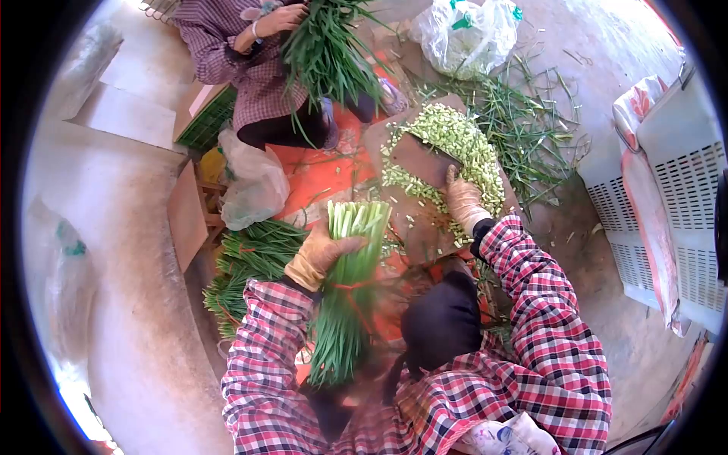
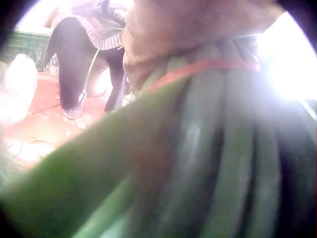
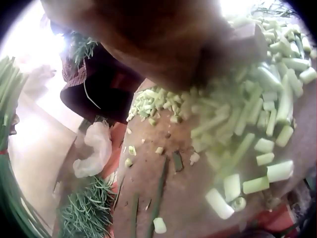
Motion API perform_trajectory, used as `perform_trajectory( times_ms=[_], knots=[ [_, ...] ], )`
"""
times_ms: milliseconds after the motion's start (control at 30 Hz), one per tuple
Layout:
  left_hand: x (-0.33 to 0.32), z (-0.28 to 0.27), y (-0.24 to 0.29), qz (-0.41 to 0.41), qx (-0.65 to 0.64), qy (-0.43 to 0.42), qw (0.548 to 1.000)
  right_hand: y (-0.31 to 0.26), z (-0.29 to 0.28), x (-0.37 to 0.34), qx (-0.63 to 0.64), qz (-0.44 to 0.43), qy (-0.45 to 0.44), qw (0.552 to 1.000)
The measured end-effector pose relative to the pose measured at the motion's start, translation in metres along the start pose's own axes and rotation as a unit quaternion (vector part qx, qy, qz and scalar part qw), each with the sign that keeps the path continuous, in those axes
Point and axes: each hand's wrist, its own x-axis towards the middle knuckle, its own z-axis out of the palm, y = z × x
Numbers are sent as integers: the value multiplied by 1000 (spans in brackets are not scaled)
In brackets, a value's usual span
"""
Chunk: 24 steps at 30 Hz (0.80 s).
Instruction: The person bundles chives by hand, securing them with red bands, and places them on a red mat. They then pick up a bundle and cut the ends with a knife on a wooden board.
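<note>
My gloved left hand (image 1: pixel 322 254) grips a bunch of garlic chives (image 1: pixel 345 303), pale cut ends up and dark leaves hanging toward my lap. A red band (image 2: pixel 208 66) rings the bunch just below that hand in the left wrist view. My gloved right hand (image 1: pixel 462 201) holds a cleaver (image 1: pixel 423 161) by its handle. Its broad, dark blade lies flat-side up over the chopping board (image 1: pixel 425 231). Chopped stalk pieces (image 1: pixel 481 167) are heaped around the blade; in the right wrist view, loose pieces (image 3: pixel 233 193) lie near the board's edge.
Opposite, a person (image 1: pixel 262 83) holds another leafy bunch (image 1: pixel 330 53). More banded bunches (image 1: pixel 250 262) lie left of my left hand. Loose green leaves (image 1: pixel 523 129) litter the floor beyond the board, near a plastic bag (image 1: pixel 470 42). White slotted crates (image 1: pixel 660 205) stand right.
</note>
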Motion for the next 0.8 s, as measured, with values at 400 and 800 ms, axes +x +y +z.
perform_trajectory(
  times_ms=[400, 800],
  knots=[
    [40, 14, -60, -14, 243, 36, 969, 19, -35, -101, 364, -154, -180, 901],
    [120, 124, -141, -157, 562, 106, 805, 98, -75, -126, 318, -156, 126, 927]
  ],
)
